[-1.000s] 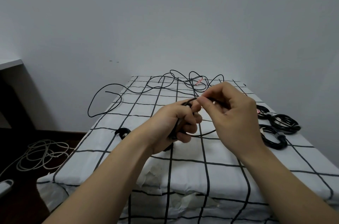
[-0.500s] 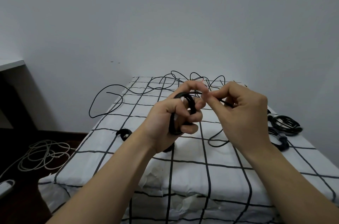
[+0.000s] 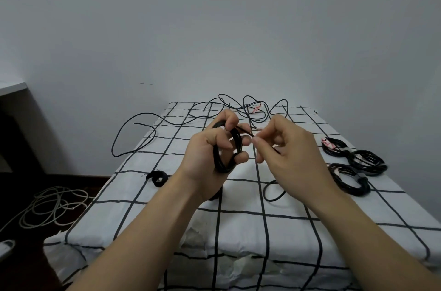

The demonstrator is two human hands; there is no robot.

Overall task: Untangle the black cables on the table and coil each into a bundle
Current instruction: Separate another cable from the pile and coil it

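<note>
My left hand (image 3: 210, 150) grips a small coil of black cable (image 3: 230, 147) above the middle of the table, its fingers curled round the loops. My right hand (image 3: 284, 147) pinches the free strand of that cable just right of the coil; the slack hangs down in a loop (image 3: 272, 191) onto the cloth. A loose tangle of black cable (image 3: 238, 109) lies at the table's far edge, with one long loop (image 3: 124, 138) hanging off the left side. Three coiled black bundles (image 3: 353, 166) lie at the right.
The table wears a white cloth with a black grid (image 3: 238, 219). A small black bundle (image 3: 157, 177) lies left of my left wrist. A heap of pale cable (image 3: 52, 205) lies on the dark floor at the left. A grey wall stands right behind the table.
Both hands have risen from the cloth with the coil. The coil in my left hand has grown tighter, and the slack loop under my right hand has shortened.
</note>
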